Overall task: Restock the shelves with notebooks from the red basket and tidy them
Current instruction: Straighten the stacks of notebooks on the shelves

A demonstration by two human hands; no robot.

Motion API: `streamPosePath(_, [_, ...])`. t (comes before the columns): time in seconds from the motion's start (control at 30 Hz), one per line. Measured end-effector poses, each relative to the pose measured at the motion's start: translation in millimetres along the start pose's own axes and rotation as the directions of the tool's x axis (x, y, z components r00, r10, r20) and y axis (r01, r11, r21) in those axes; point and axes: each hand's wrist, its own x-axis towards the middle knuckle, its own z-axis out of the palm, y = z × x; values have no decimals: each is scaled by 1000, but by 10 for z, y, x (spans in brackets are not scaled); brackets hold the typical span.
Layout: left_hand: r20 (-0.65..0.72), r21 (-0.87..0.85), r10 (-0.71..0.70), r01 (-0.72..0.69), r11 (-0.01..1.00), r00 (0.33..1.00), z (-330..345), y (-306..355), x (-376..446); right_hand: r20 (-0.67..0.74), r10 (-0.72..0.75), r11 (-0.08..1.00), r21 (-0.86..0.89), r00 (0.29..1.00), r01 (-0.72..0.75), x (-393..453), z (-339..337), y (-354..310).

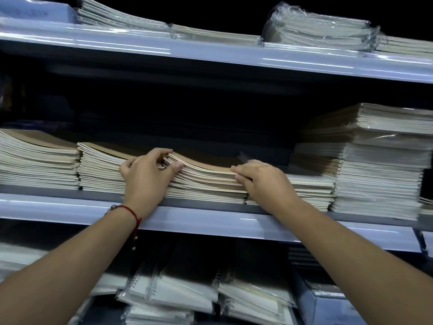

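Notebooks [206, 179] sit hemmed between neighbouring stacks [100, 167]; left hand [146, 177] and right hand [262, 181] pinch their ends.

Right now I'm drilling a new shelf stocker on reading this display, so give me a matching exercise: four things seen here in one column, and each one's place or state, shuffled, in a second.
Things:
1. left hand
2. right hand
3. plastic-wrapped bundle
4. spiral notebooks

Places or states:
A. bottom shelf, in clear sleeves
B. top shelf, toward the right
C. grips the left end of the kraft-cover stack
D. pinches the right end of that stack

Pairs: 1-C, 2-D, 3-B, 4-A
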Motion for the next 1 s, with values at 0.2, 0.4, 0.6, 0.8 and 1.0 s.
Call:
streamPosePath(0.2, [35,62,63,-65,996,997,-13,-14,-34,53,-4,1000,-21,999,5,0,-6,-17])
streamPosePath(0.4, [70,163,101,-112,980,992,-4,-25,-12,169,-25,970,-235,985,65,34,-63,-77])
streamPosePath(0.6, [133,283,224,-254,925,965,-61,30,-204,133,-83,954,-274,988,118,-252,-134,-85])
streamPosePath(0.8, [240,160,682,-721,674,691,-154,-173,-1252,-58,-420,899,-163,905,407,-1250,2,-65])
streamPosePath(1.0, [607,336,243,-522,784,756,-8,-1058,-1968,143,-310,946,-48,940,320,-1938,715,-84])
